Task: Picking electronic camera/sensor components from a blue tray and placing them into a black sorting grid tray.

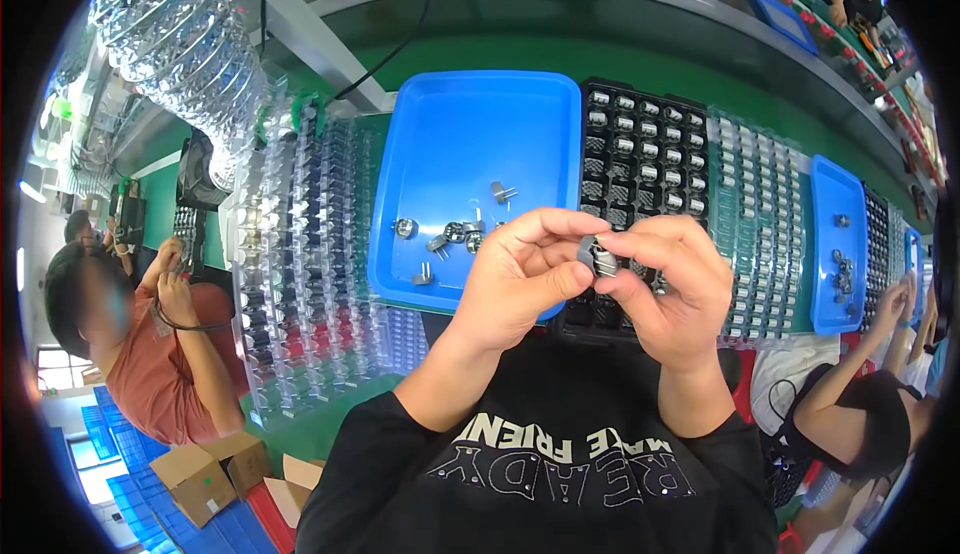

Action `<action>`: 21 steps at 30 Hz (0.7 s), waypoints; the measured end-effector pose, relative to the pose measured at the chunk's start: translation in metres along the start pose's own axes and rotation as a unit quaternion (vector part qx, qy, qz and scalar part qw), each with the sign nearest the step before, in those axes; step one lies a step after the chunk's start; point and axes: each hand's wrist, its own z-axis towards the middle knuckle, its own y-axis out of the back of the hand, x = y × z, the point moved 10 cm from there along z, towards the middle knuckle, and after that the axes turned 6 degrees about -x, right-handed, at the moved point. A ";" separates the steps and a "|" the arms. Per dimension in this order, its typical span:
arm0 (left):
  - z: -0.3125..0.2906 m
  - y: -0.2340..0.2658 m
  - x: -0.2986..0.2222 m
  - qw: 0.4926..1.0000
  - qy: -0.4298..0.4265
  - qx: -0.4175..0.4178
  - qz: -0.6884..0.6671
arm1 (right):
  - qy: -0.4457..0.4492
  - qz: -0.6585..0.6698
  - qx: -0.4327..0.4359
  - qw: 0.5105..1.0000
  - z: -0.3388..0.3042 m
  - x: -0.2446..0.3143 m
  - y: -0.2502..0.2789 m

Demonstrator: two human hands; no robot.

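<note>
In front of my chest, both hands meet over a small cylindrical part (pixel 603 260) with a dark grey end and a silvery metal body. My left hand (pixel 528 279) pinches it by the dark end with thumb and fingers. From the other side, my right hand (pixel 675 289) grips its metal body between thumb and fingertips. Beyond my left hand lies a blue tray (pixel 475 144), holding several loose round grey parts with metal pins (pixel 455 234) in its nearer half. Partly behind my right hand is a black compartment tray (pixel 625 87) with silvery cylinders standing in rows.
Stacked clear plastic trays (pixel 300 184) stand to the left; another clear tray (pixel 755 214) with metal parts lies right. Farther right is a second blue tray (pixel 835 179). Co-workers sit at left (pixel 165 354) and right (pixel 850 414). Cardboard boxes (pixel 195 484) are at lower left. A black cable (pixel 400 44) hangs behind.
</note>
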 end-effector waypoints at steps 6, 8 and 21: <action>-0.010 0.012 -0.003 0.991 -0.064 -0.057 0.102 | -0.053 0.031 -0.017 0.998 -0.013 -0.021 -0.003; -0.012 0.027 0.007 0.947 0.016 -0.082 0.311 | -0.104 0.017 0.076 0.991 -0.012 -0.044 -0.017; 0.001 0.074 -0.036 0.536 -0.060 -0.173 0.824 | 0.041 -0.353 0.119 0.927 0.055 -0.162 -0.084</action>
